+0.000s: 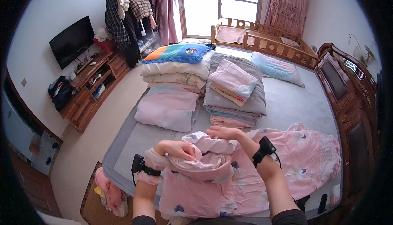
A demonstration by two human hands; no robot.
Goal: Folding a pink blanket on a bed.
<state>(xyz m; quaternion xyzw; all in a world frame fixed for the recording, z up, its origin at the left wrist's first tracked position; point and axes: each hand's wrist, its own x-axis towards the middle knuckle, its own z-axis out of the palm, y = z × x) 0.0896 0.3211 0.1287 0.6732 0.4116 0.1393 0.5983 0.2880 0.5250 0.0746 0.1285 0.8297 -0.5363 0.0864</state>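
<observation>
A pink floral fitted sheet (248,176) with a ruffled or gathered edge lies spread across the near side of the bed, its left part bunched up between my hands. My left hand (179,149) pinches the gathered cloth, and some of its pale edge wraps around that wrist. My right hand (225,133) is held flat over the far side of the bunch, palm down, with fingers extended. Whether it touches the cloth is unclear. Each wrist wears a black strap with a small device.
Beyond the sheet stand folded bedding (167,108), a grey quilt stack (235,93) and a stack of pillows (178,62). A wooden headboard (347,102) borders the right side. Near the right corner lies a black remote-like object (322,203). A pink bundle (110,188) is on the floor mat.
</observation>
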